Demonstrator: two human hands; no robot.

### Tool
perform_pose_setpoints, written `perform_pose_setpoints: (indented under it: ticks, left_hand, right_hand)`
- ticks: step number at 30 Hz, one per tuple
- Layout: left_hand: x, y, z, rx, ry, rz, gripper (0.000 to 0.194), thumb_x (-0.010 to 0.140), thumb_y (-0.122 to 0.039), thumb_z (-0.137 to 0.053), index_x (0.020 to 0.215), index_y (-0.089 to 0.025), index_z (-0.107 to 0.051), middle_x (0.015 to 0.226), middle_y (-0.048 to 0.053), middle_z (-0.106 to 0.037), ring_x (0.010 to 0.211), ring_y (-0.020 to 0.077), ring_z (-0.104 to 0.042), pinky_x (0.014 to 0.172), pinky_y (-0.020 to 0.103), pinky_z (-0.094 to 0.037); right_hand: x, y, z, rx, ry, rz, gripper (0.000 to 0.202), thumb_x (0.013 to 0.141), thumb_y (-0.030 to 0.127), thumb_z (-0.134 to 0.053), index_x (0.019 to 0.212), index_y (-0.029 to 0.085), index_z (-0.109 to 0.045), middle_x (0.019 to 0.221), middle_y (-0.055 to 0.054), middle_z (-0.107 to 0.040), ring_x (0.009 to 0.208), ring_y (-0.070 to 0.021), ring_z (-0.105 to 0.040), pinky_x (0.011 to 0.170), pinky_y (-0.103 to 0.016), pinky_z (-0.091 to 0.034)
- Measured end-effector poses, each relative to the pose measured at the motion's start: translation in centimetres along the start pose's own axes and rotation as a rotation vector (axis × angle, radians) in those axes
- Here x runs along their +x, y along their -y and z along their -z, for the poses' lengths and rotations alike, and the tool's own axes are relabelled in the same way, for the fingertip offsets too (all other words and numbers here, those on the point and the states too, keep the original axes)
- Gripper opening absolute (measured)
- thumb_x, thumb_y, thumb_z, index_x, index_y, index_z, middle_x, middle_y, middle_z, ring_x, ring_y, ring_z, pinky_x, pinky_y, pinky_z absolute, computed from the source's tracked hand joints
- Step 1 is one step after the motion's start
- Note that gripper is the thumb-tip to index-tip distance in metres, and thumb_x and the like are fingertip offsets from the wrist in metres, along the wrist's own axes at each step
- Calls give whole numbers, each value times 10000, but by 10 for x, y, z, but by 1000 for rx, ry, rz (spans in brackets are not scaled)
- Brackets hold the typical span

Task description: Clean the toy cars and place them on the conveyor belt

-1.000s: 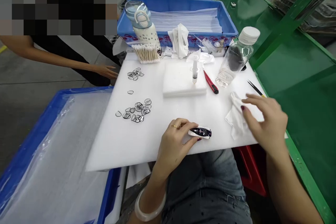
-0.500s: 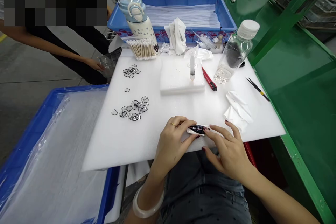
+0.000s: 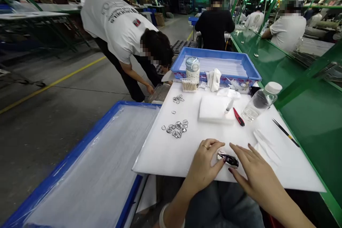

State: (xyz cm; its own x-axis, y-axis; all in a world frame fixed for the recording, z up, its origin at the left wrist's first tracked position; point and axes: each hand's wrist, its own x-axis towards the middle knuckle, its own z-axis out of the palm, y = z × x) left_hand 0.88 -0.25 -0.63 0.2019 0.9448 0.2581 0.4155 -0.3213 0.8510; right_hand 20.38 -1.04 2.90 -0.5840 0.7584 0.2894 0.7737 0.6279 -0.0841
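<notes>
A small dark, glossy oval part lies on the white foam board near its front edge. My left hand grips its left end with thumb and fingers. My right hand rests its fingertips on the part's right end, fingers spread. A folded white wipe lies just right of my right hand. Several small dark rings lie in a loose pile to the left of my hands.
On the board stand a foam block with a syringe, a red knife, a clear bottle, tweezers and cotton swabs. A blue tray lies left, a blue bin behind. A person bends nearby.
My right hand left the wipe and came onto the part's right end. My head has lifted, so the view takes in the hall and other people.
</notes>
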Motion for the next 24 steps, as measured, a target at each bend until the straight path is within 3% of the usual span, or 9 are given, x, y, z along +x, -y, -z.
perform_pose_setpoints:
  ticks: [2, 5, 7, 9, 12, 15, 19, 21, 24]
  left_hand:
    - [-1, 0, 3, -65, -73, 28, 378, 842, -124, -627, 1200, -245, -619, 1161, 47, -615, 1119, 202, -569, 998, 369, -493]
    - [-1, 1, 6, -93, -154, 60, 280, 849, -144, -595, 1105, -239, -661, 1085, 43, -654, 1047, 201, -617, 929, 349, -531]
    - [-1, 2, 6, -72, -166, 58, 204, 860, -184, -590, 1030, -238, -688, 1031, 43, -671, 1002, 209, -639, 892, 348, -545]
    - [-1, 3, 4, -42, -152, 47, 161, 873, -227, -577, 970, -237, -704, 990, 44, -682, 971, 223, -649, 875, 362, -548]
    - [-2, 4, 0, -7, -113, 27, 176, 882, -283, -553, 934, -226, -712, 971, 52, -692, 964, 250, -649, 884, 410, -533]
    - [-3, 8, -1, 13, -60, 14, 205, 881, -341, -560, 936, -211, -709, 1005, 81, -690, 995, 286, -636, 913, 477, -500]
    - [-1, 14, -1, 156, -1, 20, 243, 876, -413, -558, 963, -244, -710, 1049, 64, -689, 1031, 277, -626, 933, 463, -497]
    - [-2, 15, -1, 216, 33, 15, 253, 882, -428, -546, 977, -255, -705, 1065, 56, -684, 1044, 269, -616, 930, 446, -504]
    - [-3, 14, -3, 278, 60, -2, 264, 894, -439, -524, 978, -261, -699, 1057, 59, -669, 1035, 273, -599, 922, 448, -507]
  right_hand:
    - [8, 3, -15, 86, -2, -4, 535, 969, 223, -400, 1494, 205, -299, 1094, -93, -702, 954, -271, -688, 853, -508, -585]
    - [10, 3, -24, 183, -28, -49, 553, 953, 235, -413, 1491, 304, -306, 962, -67, -704, 804, -282, -694, 626, -443, -612]
    - [0, -13, -15, 232, -74, -130, 526, 957, 292, -465, 1468, 332, -347, 1004, -63, -704, 862, -277, -702, 664, -409, -620]
    - [-21, -45, 1, 220, -165, -288, 490, 953, 356, -506, 1431, 326, -405, 1087, -57, -703, 950, -260, -701, 771, -377, -613]
    - [-76, -113, 26, 47, -229, -622, 525, 907, 449, -527, 1394, 262, -469, 1100, -73, -714, 942, -284, -704, 790, -407, -584]
    - [-153, -169, 43, -182, -190, -921, 527, 850, 413, -511, 1331, 199, -546, 986, -123, -737, 800, -342, -704, 604, -431, -541]
    - [-229, -194, 52, -317, -317, -1015, 342, 836, 391, -502, 1061, 227, -699, 660, -149, -672, 554, -317, -634, 506, -426, -459]
    - [-232, -193, 54, -308, -387, -965, 301, 873, 403, -475, 1017, 266, -700, 712, -153, -673, 648, -322, -660, 574, -446, -484]
    - [-190, -190, 51, -218, -403, -889, 286, 911, 365, -468, 1076, 250, -672, 979, -174, -701, 935, -367, -670, 753, -532, -517]
